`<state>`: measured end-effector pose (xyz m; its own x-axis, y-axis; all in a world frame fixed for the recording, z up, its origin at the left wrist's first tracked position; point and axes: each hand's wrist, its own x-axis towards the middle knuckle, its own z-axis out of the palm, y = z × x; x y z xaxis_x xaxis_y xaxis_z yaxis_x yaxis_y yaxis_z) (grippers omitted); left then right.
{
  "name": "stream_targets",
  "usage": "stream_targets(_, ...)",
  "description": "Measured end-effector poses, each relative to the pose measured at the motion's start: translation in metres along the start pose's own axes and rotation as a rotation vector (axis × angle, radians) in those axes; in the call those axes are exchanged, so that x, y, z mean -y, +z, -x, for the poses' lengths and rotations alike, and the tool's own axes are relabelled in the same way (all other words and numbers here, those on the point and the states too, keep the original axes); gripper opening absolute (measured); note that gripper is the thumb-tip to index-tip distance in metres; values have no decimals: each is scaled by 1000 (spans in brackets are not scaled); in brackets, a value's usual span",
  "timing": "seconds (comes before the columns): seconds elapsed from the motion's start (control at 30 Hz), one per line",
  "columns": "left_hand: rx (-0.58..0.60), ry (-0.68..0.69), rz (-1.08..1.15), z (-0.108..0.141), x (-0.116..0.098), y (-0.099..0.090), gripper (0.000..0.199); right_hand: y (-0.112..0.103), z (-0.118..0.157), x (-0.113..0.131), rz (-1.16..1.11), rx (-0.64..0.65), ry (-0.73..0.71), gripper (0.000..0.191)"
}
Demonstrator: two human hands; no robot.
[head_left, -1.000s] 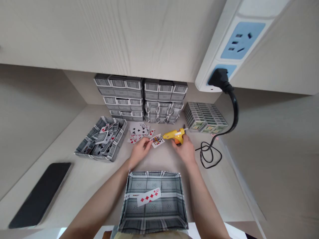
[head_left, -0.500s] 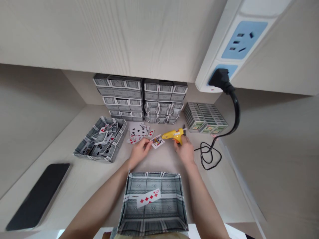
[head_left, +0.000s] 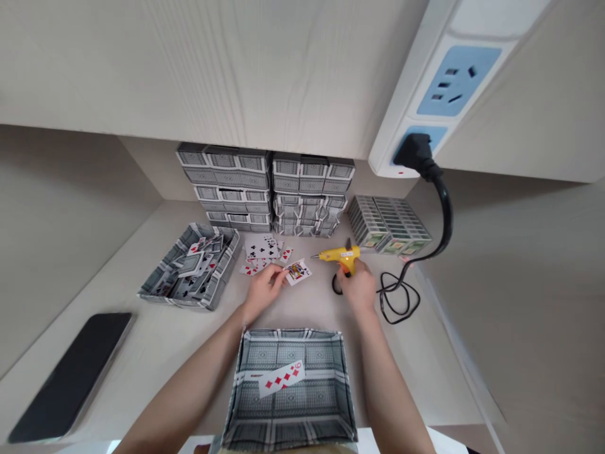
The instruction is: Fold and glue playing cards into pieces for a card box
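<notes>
Between the fingertips of my left hand point(head_left: 265, 287) is the left edge of a jack playing card point(head_left: 299, 272), face up just above or on the desk. My right hand point(head_left: 358, 284) is wrapped round the handle of a yellow glue gun point(head_left: 341, 255). Its metal nozzle points left, a little apart from the card. Behind my left hand lie several loose playing cards point(head_left: 261, 247). Nearest to me, between my forearms, stands an open box made of cards point(head_left: 344, 378), with a cut six of diamonds point(head_left: 282, 379) inside it.
A card-made tray point(head_left: 215, 296) full of loose cards stands at the left, a black phone point(head_left: 70, 378) nearer. Stacked card boxes point(head_left: 227, 183) and packed card decks point(head_left: 390, 224) line the back. A black cord point(head_left: 399, 302) runs up to the power strip point(head_left: 401, 126).
My right hand has drawn the glue gun to the right, away from the jack card. The nozzle now shows clear of the card. My left hand stays nearly in place.
</notes>
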<state>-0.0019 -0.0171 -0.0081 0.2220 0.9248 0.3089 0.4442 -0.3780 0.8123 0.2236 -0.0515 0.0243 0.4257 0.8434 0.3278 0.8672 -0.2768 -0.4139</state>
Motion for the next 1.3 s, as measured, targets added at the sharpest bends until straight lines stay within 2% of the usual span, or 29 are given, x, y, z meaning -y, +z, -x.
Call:
stream_targets(0.13,-57,72,-1,-1,1,0,18,0,-6,-17,38,-97,126,30)
stream_targets(0.3,-72,196,-64,-2,0,-1,14,-1,-5,-28,15,-74,319,42)
stream_targets(0.37,-78,225,-76,-2,-1,-1,14,-3,-5,-25,-21,-148,295,45)
stream_targets(0.47,-98,231,-74,1,-2,-1,13,-8,-5,-17,-70,-284,176,47)
stream_targets(0.53,-161,207,-75,3,-2,0,12,-9,-3,-8,-153,-294,82,40)
stream_targets(0.6,-282,150,-76,4,-1,0,12,-6,1,4,-300,-207,-12,29)
stream_targets(0.77,-626,-60,38,-3,11,-7,16,10,15,43,-567,300,-247,18)
stream_targets(0.83,-698,-95,101,-7,15,-11,17,17,14,58,-569,421,-283,18)
stream_targets(0.9,-731,-109,137,-10,16,-14,18,23,7,72,-521,488,-318,24)
stream_targets(1.07,-735,-122,166,-11,15,-16,19,44,-16,95,-357,533,-415,45)
stream_targets(1.2,-701,-103,172,-11,17,-14,17,59,-25,105,-197,604,-314,56)
stream_targets(1.3,-673,-95,190,-12,18,-13,17,65,-25,105,-163,633,-237,54)
